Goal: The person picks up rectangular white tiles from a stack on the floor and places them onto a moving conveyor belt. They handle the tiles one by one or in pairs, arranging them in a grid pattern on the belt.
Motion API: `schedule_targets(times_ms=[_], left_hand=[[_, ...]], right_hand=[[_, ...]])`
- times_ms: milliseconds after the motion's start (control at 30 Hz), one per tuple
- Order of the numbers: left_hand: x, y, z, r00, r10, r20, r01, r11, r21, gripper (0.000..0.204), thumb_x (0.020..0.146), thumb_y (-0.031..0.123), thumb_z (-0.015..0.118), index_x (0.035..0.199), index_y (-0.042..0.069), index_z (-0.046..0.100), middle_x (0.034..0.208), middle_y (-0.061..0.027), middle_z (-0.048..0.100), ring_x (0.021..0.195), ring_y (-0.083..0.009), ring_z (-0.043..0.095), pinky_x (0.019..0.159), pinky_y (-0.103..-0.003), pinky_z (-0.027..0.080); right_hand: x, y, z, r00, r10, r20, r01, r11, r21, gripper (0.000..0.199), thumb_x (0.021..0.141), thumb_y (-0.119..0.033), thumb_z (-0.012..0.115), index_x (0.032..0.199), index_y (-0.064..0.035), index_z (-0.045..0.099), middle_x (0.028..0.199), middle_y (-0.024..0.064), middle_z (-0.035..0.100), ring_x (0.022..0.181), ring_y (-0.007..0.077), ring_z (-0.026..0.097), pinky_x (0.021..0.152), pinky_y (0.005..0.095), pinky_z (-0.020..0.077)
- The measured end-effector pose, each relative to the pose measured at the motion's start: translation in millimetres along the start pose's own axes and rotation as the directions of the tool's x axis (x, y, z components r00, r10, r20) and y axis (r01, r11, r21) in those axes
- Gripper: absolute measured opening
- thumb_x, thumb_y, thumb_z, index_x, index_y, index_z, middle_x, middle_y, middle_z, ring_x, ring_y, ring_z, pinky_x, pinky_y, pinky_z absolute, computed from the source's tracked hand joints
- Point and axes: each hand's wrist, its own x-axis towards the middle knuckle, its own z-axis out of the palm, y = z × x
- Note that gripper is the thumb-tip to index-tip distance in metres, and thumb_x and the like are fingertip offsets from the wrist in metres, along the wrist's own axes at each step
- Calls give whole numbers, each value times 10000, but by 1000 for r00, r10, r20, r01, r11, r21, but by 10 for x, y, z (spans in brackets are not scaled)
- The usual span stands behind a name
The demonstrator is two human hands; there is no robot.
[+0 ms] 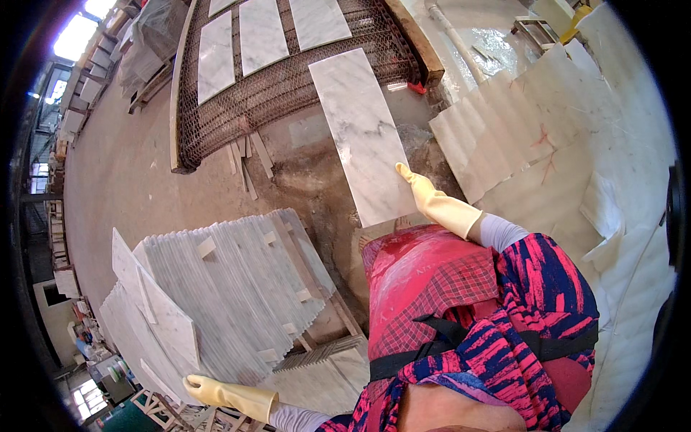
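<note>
The slab stack (223, 302) stands on edge, small pale spacers (207, 248) probably guarding its faces; at its near end is the gloved left hand (223, 394), whether gripping I cannot tell; beyond, the mesh conveyor (209, 128) carries flat slabs (263, 36); the marble slab (363, 137) reaches the conveyor's near edge, perhaps for support; well apart from the left, the right hand (432, 200) clamps its right edge, thumb on top.

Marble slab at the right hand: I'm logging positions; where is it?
The marble slab is just above centre in the head view, far end overlapping the mesh conveyor, right hand at its right edge.
</note>
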Motion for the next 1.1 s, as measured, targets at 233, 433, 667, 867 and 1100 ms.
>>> schedule_targets(times_ms=[233, 433, 667, 867, 1100], left_hand=[[-88, 238, -99, 999, 3, -54, 1, 998, 68, 490, 1069, 371, 350, 1133, -35, 618, 1118, -218, 666, 968, -345, 648, 872, -421, 530], [27, 51, 26, 999, -16, -34, 19, 995, 103, 468, 1070, 362, 347, 1104, -20, 617, 1092, -216, 659, 931, -336, 645, 874, -415, 531], [-81, 120, -52, 997, 31, -64, -25, 996, 86, 465, 1071, 359, 359, 1121, -23, 619, 1114, -218, 660, 948, -338, 649, 889, -414, 533], [356, -52, 123, 995, 6, -103, 10, 987, 158, 461, 1072, 354, 371, 1137, -27, 621, 1133, -216, 663, 968, -337, 652, 899, -407, 536], [430, -207, 117, 991, -16, -135, 43, 979, 198, 458, 1073, 348, 384, 1155, -33, 624, 1155, -213, 667, 991, -336, 656, 911, -399, 540]], right_hand=[[307, 244, -45, 991, -113, 67, 108, 992, 64, 902, 887, -704, 650, 1445, -2, 550, 1463, 135, 582, 1353, 252, 511, 1180, 387, 336], [433, 315, -87, 990, -37, 136, 29, 998, 58, 941, 908, -737, 583, 1494, -6, 492, 1532, 166, 510, 1430, 275, 437, 1222, 396, 273], [653, 332, 3, 978, 119, 170, -125, 992, 26, 1064, 907, -824, 445, 1603, -39, 266, 1680, 152, 236, 1559, 271, 156, 1268, 415, 109], [759, 393, 14, 990, 138, 9, -134, 974, -183, 1079, 886, -841, 461, 1579, -25, 325, 1662, 158, 289, 1545, 278, 214, 1258, 444, 140], [740, 359, 29, 992, 113, 55, -102, 980, -172, 994, 917, -808, 458, 1552, -44, 416, 1629, 138, 380, 1522, 276, 298, 1261, 426, 159]])
